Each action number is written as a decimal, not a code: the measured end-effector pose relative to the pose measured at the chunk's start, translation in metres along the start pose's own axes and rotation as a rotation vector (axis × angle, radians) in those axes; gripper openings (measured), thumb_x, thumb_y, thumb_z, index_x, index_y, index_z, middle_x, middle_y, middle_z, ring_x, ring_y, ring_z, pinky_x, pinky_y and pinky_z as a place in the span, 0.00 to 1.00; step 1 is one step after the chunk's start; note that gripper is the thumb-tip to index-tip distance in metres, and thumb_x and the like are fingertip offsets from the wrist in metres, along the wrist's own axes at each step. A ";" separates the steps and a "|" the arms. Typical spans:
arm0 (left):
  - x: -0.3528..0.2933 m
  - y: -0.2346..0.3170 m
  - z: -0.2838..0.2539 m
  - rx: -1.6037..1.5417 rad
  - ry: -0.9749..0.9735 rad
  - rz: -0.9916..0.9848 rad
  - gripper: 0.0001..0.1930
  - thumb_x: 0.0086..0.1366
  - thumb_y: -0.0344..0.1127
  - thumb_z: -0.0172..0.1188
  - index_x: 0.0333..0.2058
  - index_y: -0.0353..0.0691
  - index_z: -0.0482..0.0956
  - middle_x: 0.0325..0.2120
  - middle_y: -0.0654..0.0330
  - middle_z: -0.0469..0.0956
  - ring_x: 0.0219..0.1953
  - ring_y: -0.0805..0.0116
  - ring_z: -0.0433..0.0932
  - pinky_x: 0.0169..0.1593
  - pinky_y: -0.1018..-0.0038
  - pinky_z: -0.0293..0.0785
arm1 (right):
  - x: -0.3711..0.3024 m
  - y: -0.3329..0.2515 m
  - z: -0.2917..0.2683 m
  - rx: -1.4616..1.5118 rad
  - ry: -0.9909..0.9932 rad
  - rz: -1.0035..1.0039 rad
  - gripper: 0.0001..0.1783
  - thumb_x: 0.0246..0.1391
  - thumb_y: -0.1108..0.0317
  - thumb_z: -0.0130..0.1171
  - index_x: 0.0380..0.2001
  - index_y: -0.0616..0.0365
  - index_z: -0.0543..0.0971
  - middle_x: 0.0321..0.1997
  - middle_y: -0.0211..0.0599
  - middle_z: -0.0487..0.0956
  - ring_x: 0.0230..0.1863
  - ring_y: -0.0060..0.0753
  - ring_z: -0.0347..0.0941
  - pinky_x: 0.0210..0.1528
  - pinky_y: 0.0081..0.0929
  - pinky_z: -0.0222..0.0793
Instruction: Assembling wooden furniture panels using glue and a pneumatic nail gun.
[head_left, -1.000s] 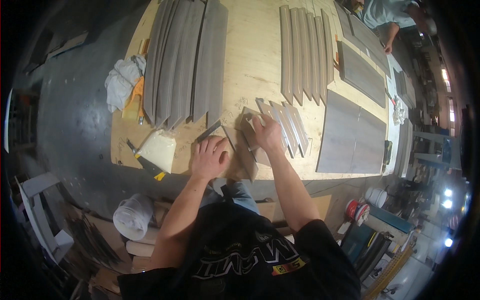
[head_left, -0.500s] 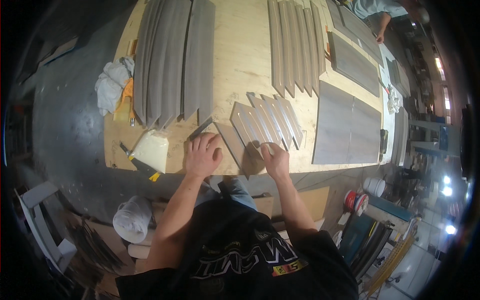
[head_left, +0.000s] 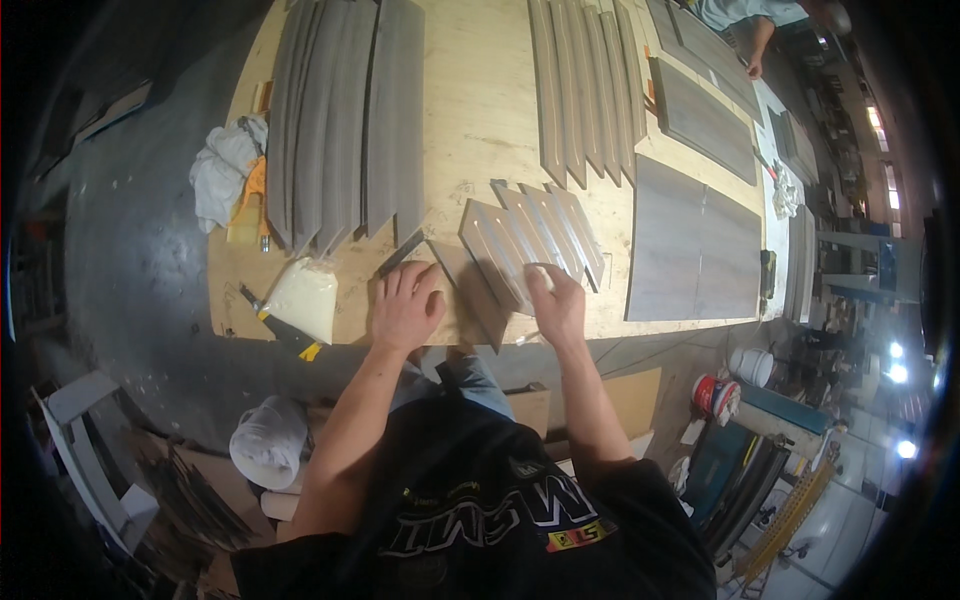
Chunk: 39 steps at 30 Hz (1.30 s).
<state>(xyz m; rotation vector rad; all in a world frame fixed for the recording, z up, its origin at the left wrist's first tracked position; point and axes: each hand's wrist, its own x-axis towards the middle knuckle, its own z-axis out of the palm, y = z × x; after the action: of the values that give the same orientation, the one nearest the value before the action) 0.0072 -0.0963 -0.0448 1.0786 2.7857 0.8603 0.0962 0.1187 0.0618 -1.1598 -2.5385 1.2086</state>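
My left hand (head_left: 408, 303) lies on the table's near edge with its fingers apart, beside a short dark strip (head_left: 402, 253). To its right a loose grey-brown plank (head_left: 466, 292) with a slanted end points over the edge. My right hand (head_left: 560, 308) is closed, thumb against fingers, at the near ends of a fanned group of slant-ended planks (head_left: 510, 245). What it pinches is hidden or too small to make out. Thin light lines run along these planks.
Stacked grey planks (head_left: 340, 130) fill the table's far left; more lined planks (head_left: 590, 90) and wide grey panels (head_left: 690, 245) lie right. A bag of cream-coloured material (head_left: 302, 303), a yellow-black tool (head_left: 290, 335) and a rag (head_left: 228, 175) sit left. Another person's hand (head_left: 755, 65) shows far right.
My right hand has shifted slightly to the right and away from me along the fanned planks. My left hand stays in about the same place.
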 end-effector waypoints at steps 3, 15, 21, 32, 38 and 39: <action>-0.003 -0.002 0.002 0.007 -0.017 -0.008 0.25 0.58 0.40 0.65 0.56 0.47 0.77 0.55 0.62 0.72 0.57 0.57 0.70 0.59 0.56 0.66 | 0.010 -0.010 0.029 0.071 -0.194 0.071 0.21 0.63 0.54 0.61 0.46 0.61 0.85 0.30 0.54 0.84 0.32 0.43 0.82 0.39 0.38 0.75; -0.002 -0.002 0.003 -0.017 -0.028 -0.007 0.23 0.58 0.40 0.65 0.54 0.47 0.78 0.55 0.63 0.72 0.57 0.59 0.71 0.58 0.57 0.67 | 0.036 0.002 0.087 -0.122 -0.089 -0.197 0.19 0.61 0.52 0.62 0.40 0.59 0.85 0.25 0.60 0.80 0.30 0.64 0.80 0.33 0.49 0.75; -0.003 -0.003 0.003 -0.015 0.032 0.007 0.24 0.58 0.40 0.65 0.55 0.49 0.78 0.53 0.64 0.73 0.55 0.60 0.71 0.56 0.58 0.67 | 0.005 0.000 0.057 -0.170 -0.132 -0.081 0.19 0.62 0.54 0.62 0.42 0.61 0.85 0.32 0.61 0.82 0.38 0.64 0.81 0.39 0.45 0.76; -0.001 -0.001 0.003 0.008 0.063 0.033 0.22 0.59 0.38 0.62 0.53 0.48 0.77 0.51 0.64 0.74 0.53 0.60 0.72 0.55 0.59 0.69 | -0.054 0.048 0.024 -0.153 -0.138 0.021 0.17 0.61 0.56 0.62 0.42 0.59 0.86 0.29 0.59 0.83 0.35 0.60 0.82 0.38 0.44 0.77; 0.000 0.000 0.007 -0.007 0.037 0.029 0.24 0.59 0.40 0.63 0.56 0.49 0.77 0.53 0.62 0.74 0.56 0.58 0.71 0.58 0.57 0.66 | -0.059 0.057 0.025 -0.192 -0.104 0.010 0.17 0.60 0.57 0.63 0.43 0.58 0.86 0.31 0.59 0.83 0.37 0.61 0.82 0.40 0.44 0.77; -0.001 -0.001 0.006 -0.007 0.035 0.027 0.24 0.59 0.40 0.63 0.56 0.49 0.77 0.53 0.62 0.74 0.56 0.58 0.71 0.58 0.57 0.66 | -0.059 0.056 0.023 -0.180 -0.089 -0.013 0.17 0.60 0.57 0.63 0.43 0.60 0.86 0.30 0.57 0.84 0.35 0.56 0.83 0.39 0.41 0.78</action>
<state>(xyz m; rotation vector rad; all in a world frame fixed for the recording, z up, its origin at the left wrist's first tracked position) 0.0088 -0.0941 -0.0506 1.1137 2.8001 0.9000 0.1620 0.0865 0.0195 -1.1461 -2.7656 1.0711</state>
